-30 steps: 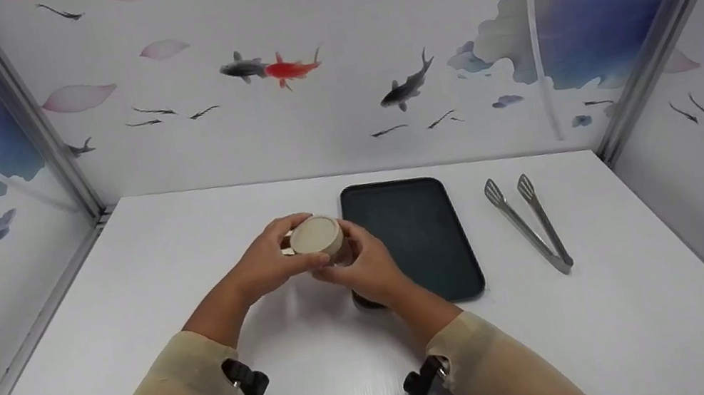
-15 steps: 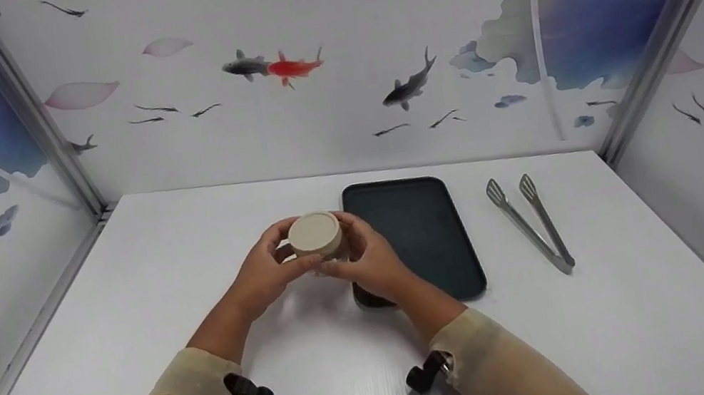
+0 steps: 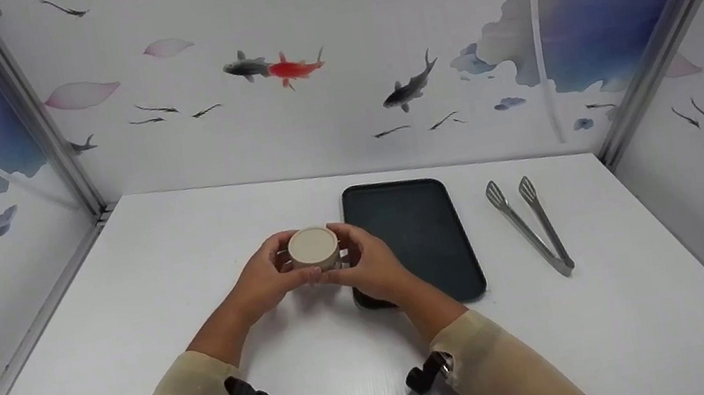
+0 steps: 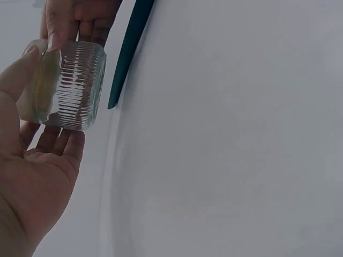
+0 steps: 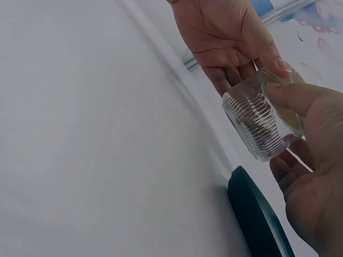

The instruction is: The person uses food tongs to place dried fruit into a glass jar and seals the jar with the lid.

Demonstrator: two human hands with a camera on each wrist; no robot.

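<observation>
Between both hands is a ribbed clear glass jar (image 4: 77,85) with a round beige lid (image 3: 313,245) on top. My left hand (image 3: 268,277) grips its left side, with the thumb near the lid's edge. From the other side my right hand (image 3: 369,263) holds it, its thumb close to the left thumb at the front. In the right wrist view, the fingers of both hands curl round the jar (image 5: 257,118), which looks held above the table. Its contents cannot be made out.
A dark rectangular tray (image 3: 413,237) lies on the white table (image 3: 328,390), just right of the jar and partly under the right hand. Farther right rest metal tongs (image 3: 535,230), spread apart. Printed panels (image 3: 318,8) enclose the back and sides.
Both hands have brought the jar slightly lower and nearer to me, after raising its top a little. Its lid has levelled from a slight tilt. Tray and tongs stay put.
</observation>
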